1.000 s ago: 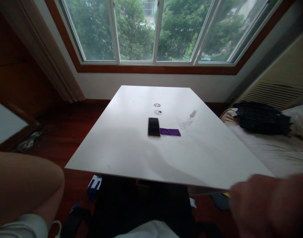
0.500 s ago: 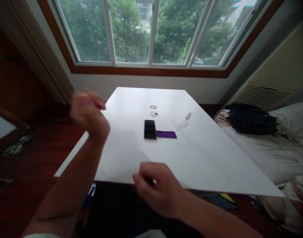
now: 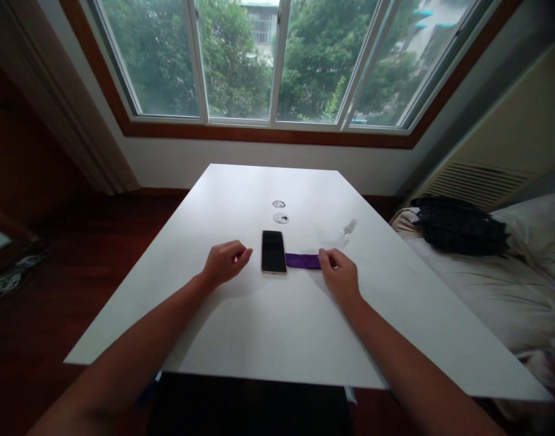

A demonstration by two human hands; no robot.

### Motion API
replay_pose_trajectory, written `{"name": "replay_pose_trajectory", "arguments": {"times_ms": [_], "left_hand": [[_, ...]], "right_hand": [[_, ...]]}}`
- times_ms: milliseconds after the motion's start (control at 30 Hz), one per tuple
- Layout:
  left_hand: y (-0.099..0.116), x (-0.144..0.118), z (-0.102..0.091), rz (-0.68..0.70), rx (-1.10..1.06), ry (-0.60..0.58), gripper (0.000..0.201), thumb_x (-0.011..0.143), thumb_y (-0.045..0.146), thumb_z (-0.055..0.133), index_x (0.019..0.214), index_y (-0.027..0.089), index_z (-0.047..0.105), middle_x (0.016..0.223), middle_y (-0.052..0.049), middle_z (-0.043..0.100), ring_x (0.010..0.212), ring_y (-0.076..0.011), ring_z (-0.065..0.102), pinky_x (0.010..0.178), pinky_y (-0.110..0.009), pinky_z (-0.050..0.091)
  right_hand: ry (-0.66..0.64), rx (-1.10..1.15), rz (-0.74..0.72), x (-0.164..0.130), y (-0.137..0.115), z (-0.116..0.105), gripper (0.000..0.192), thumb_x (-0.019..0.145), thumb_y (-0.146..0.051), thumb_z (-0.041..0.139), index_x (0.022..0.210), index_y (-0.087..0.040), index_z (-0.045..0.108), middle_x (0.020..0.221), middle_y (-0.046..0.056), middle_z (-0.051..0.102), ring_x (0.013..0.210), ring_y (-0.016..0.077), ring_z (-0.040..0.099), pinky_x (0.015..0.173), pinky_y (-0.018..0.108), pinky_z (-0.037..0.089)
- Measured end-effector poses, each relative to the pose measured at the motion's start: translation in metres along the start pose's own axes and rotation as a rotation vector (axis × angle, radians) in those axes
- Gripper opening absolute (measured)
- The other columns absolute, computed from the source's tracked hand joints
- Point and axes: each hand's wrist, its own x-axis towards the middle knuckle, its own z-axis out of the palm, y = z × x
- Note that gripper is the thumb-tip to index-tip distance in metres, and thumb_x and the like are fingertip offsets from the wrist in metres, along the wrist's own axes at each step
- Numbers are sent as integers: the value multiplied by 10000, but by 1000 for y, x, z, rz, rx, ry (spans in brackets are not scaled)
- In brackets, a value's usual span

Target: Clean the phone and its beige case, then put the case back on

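A person's left hand [image 3: 223, 262], fingers loosely curled, is resting on the white table [image 3: 259, 327] at 9 o'clock of a black smartphone [image 3: 273, 251]. The right hand [image 3: 338, 274] is pinching the purple cloth [image 3: 302, 261] lying at the phone's 3 o'clock. Farther off, a clear spray bottle [image 3: 343, 232] is lying at 1 o'clock.

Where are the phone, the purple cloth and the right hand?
phone [image 3: 274, 251], head view, middle of its dark screen.
purple cloth [image 3: 302, 261], head view, its uncovered middle.
right hand [image 3: 339, 277], head view, back of the hand.
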Motion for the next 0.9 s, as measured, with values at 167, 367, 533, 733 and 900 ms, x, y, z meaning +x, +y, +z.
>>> {"name": "replay_pose_trajectory", "arguments": {"times_ms": [167,367,533,733,900], "left_hand": [[8,-2,-8,56,-4,-59,325,949,316,590,679,154,511,610,24,455,553,-80,388,579,-268,285],[4,-7,-5,34,-6,-25,367,946,321,596,641,151,484,584,27,427,544,-78,379,573,-268,278],[5,-11,-2,4,-24,14,437,947,357,588,605,149,415,561,29,390,527,-76,340,556,-270,256],[5,-12,0,-27,-49,19,468,957,371,570,595,151,369,557,31,354,528,-77,305,558,-271,251],[6,-12,-2,13,-73,3,478,960,360,566,596,153,335,553,33,312,522,-79,264,553,-280,230]], "right_hand": [[-81,28,-4,-4,-9,6,264,966,-401,581,828,-183,638,808,20,600,744,148,541,705,300,413],[-144,32,-114,-9,-22,13,208,963,-343,589,843,-180,635,848,28,606,803,156,560,741,304,435],[-152,77,-136,-16,-34,12,175,952,-316,610,849,-181,652,862,28,617,812,152,577,730,295,446],[-161,75,-109,-16,-37,10,166,938,-312,628,831,-186,648,827,16,612,762,139,565,678,280,434],[-165,76,-79,-17,-38,8,177,939,-326,626,829,-189,651,822,11,614,756,137,558,672,278,426]]}}
